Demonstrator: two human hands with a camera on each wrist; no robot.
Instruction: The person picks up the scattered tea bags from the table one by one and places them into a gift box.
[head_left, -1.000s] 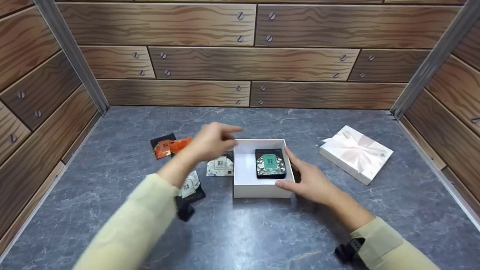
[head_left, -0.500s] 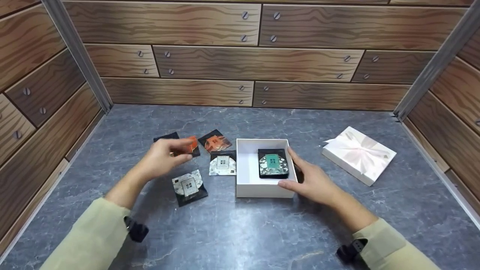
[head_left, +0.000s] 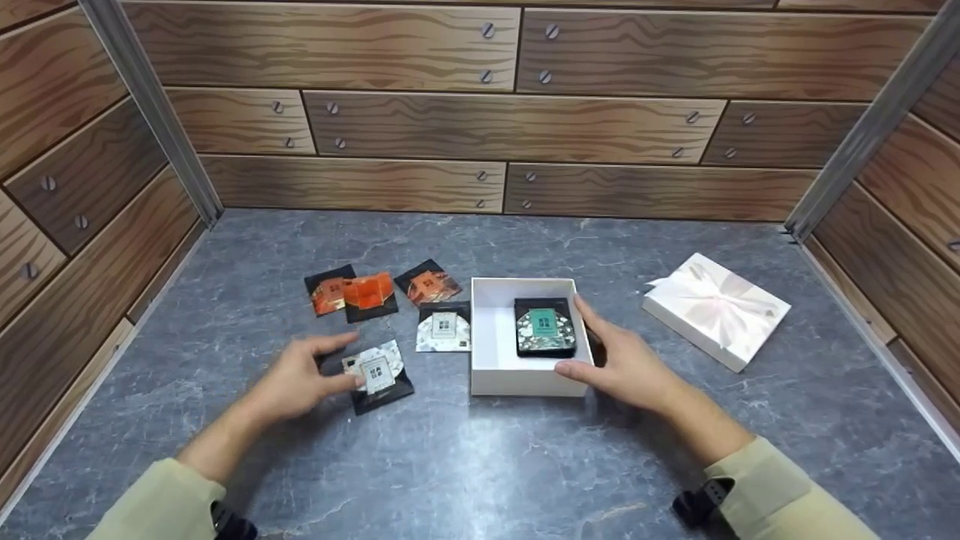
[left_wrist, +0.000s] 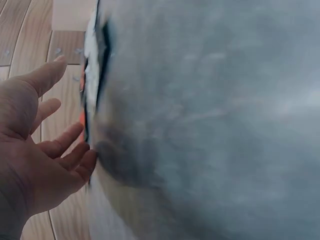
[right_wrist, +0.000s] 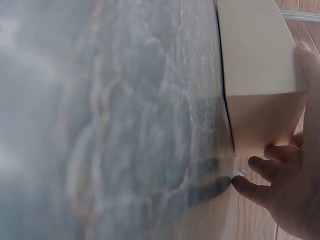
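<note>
In the head view my left hand (head_left: pixel 300 379) is at the left edge of a white-and-black flat packet (head_left: pixel 379 375), fingers spread, thumb over its print. The left wrist view shows that hand (left_wrist: pixel 45 135) with nothing in its grasp. My right hand (head_left: pixel 619 360) holds the near right corner of a white open box (head_left: pixel 491 379), thumb at the front wall and fingers along the right side. Inside the box, on its right half, lies a green-and-black packet (head_left: pixel 545 330). The right wrist view has the box (right_wrist: pixel 265 115) close up, fingers beside its wall.
Left of the box lie another white packet (head_left: pixel 444 328) and several orange-and-black packets (head_left: pixel 429 285), two of them overlapping (head_left: pixel 369 292). A white lid with a pale ribbon bow (head_left: pixel 716 307) rests at the right. Wood-patterned walls (head_left: pixel 502 124) enclose the grey table.
My left hand has drawn back from beside the box, first leftward past the orange packets, then nearer, down to the white-and-black packet. My right hand has stayed on the box.
</note>
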